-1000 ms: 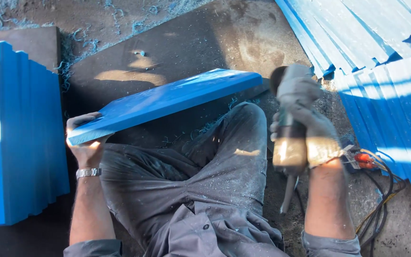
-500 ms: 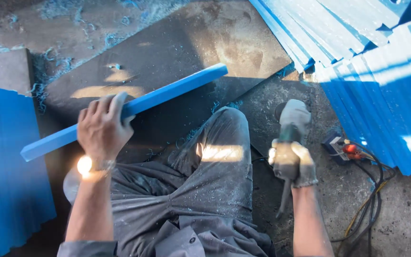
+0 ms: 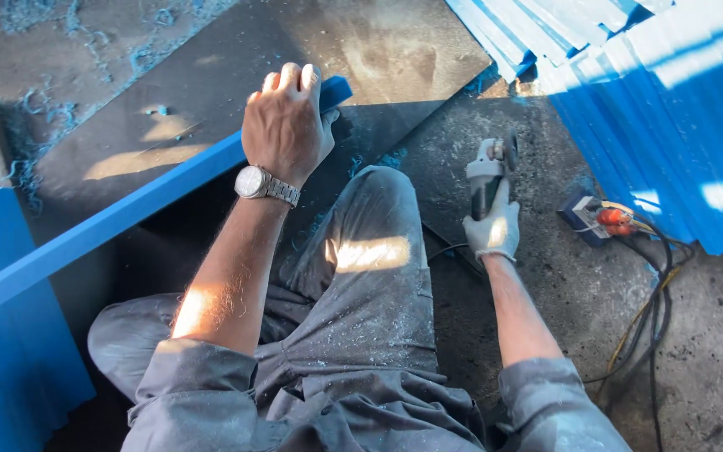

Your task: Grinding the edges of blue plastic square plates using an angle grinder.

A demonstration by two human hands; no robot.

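Observation:
My left hand (image 3: 284, 124), bare with a metal wristwatch, grips the far end of a long blue board (image 3: 119, 218) seen edge-on, which slants from lower left up to the centre. My right hand (image 3: 494, 226) wears a white glove and holds a grey angle grinder (image 3: 487, 172) low over the dark floor to the right of my raised knee. I sit on the ground in dusty grey work clothes.
A dark flat sheet (image 3: 378, 59) lies on the floor ahead. Blue boards are stacked at the upper right (image 3: 671, 125) and at the left (image 3: 2, 360). A power socket block (image 3: 596, 219) with cables (image 3: 654, 293) lies right. Blue shavings (image 3: 35, 125) litter the floor.
My left hand slid along the blue board to its far end and the board turned from flat to edge-on. My right hand lowered the grinder toward the floor.

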